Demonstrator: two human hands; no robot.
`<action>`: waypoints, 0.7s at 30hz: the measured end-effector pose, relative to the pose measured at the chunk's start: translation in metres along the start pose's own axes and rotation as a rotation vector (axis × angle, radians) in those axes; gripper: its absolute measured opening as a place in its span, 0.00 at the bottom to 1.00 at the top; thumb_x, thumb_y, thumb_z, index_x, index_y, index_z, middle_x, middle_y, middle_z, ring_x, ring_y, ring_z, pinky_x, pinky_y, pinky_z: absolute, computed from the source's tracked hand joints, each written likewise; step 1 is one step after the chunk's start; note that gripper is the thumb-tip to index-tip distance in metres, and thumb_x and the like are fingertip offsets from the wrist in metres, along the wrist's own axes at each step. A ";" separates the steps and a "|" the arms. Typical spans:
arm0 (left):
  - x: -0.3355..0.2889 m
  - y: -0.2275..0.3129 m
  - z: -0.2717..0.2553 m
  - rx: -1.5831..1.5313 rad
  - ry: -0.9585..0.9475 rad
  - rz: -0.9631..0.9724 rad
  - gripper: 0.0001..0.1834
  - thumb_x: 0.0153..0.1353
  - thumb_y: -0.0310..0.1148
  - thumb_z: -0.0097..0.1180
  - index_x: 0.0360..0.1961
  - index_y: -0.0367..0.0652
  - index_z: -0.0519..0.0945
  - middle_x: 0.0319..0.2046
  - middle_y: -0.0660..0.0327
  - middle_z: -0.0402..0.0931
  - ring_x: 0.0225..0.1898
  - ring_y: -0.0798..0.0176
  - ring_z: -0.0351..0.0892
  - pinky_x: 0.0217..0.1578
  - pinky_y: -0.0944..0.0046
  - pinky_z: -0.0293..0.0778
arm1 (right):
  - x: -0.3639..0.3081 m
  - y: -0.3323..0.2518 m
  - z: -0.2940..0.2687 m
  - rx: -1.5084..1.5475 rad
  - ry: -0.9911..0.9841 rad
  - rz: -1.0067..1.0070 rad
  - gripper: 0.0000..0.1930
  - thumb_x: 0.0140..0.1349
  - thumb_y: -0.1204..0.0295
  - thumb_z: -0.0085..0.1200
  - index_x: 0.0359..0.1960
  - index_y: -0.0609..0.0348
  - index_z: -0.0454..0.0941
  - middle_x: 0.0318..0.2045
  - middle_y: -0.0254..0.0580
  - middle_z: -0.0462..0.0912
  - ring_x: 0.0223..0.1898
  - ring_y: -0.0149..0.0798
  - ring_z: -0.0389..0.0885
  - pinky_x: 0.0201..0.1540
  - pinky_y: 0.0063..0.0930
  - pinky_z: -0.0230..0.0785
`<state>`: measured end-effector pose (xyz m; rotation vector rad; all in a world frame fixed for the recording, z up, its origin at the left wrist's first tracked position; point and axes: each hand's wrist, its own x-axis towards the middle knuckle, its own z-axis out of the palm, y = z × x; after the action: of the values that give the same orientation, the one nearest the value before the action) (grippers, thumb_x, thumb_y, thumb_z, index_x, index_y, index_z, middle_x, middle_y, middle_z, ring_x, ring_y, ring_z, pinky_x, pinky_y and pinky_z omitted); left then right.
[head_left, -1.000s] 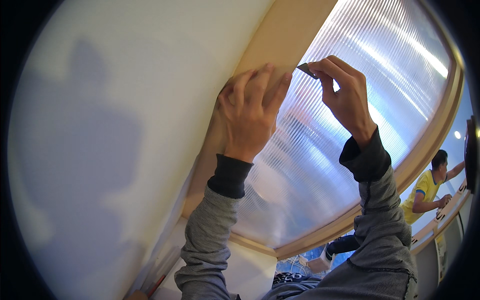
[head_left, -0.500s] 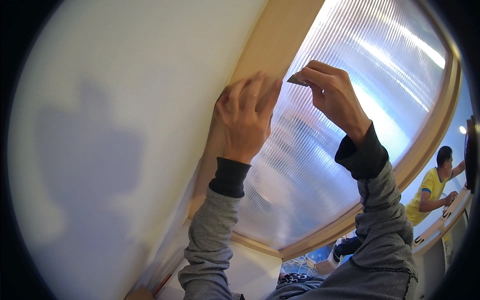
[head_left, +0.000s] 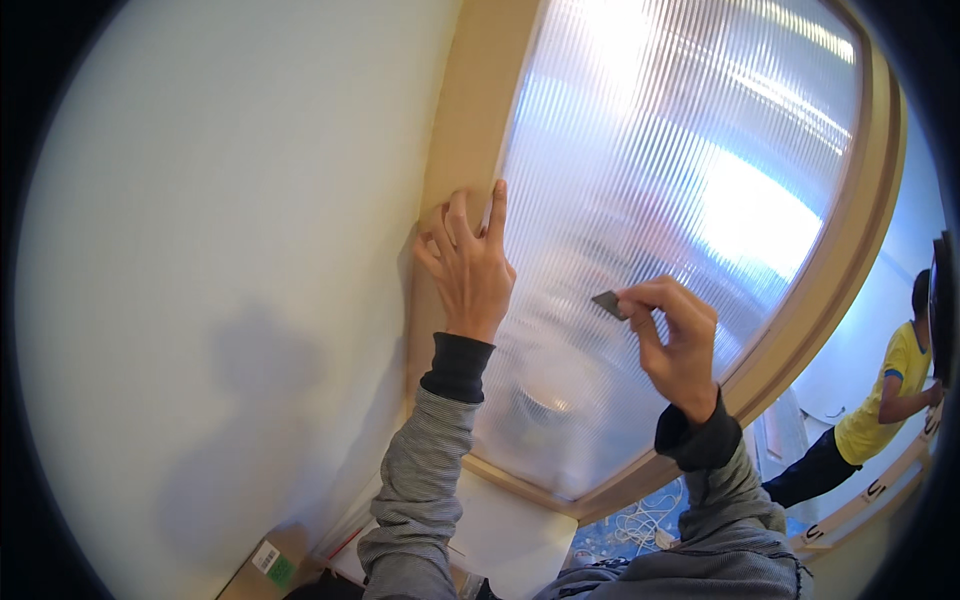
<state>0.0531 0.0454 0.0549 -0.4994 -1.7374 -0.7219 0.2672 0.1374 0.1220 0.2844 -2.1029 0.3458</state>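
Ribbed frosted glass [head_left: 680, 200] in a pale wood frame [head_left: 470, 100] filled your view; your right hand [head_left: 675, 345] pinched a small flat grey blade [head_left: 608, 304] against the pane, while your left hand [head_left: 470, 270] lay flat and unclenched on the frame's edge. Tilted too steeply, that thin dark wedge could have scratched the ribs or slipped toward your left fingers

Brown cardboard box [head_left: 268, 572] at the bottom edge, well below and left of the left hand [head_left: 468, 268], only its corner visible. It carries two small labels: a white rectangular one [head_left: 265, 557] and a green square one [head_left: 282, 571] just beside it. Dark screen-like panel [head_left: 941, 305] at the far right edge, well right of the right hand [head_left: 672, 338], seen edge-on and cut off.
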 end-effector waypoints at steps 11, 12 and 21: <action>0.021 0.029 -0.016 -0.217 -0.094 -0.119 0.22 0.61 0.22 0.51 0.57 0.42 0.75 0.50 0.52 0.66 0.52 0.50 0.69 0.51 0.50 0.61 | -0.057 0.032 0.004 0.362 -0.002 0.223 0.03 0.60 0.83 0.60 0.35 0.66 0.82 0.26 0.44 0.82 0.27 0.35 0.80 0.33 0.25 0.72; 0.020 0.030 -0.015 -0.236 -0.077 -0.142 0.19 0.62 0.23 0.50 0.55 0.41 0.76 0.49 0.52 0.66 0.52 0.50 0.70 0.50 0.50 0.62 | -0.062 0.035 0.007 0.401 0.003 0.240 0.03 0.60 0.83 0.60 0.35 0.66 0.82 0.26 0.44 0.82 0.27 0.35 0.80 0.33 0.25 0.72; 0.020 0.044 -0.008 -0.157 -0.094 -0.210 0.14 0.67 0.24 0.46 0.52 0.42 0.73 0.49 0.52 0.67 0.53 0.46 0.71 0.48 0.48 0.64 | -0.079 0.046 0.018 0.661 0.061 0.345 0.03 0.61 0.82 0.59 0.35 0.66 0.83 0.26 0.39 0.82 0.26 0.29 0.78 0.32 0.22 0.69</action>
<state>0.0823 0.0709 0.0847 -0.4677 -1.8480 -1.0040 0.2785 0.1788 0.0395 0.2839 -1.9184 1.2432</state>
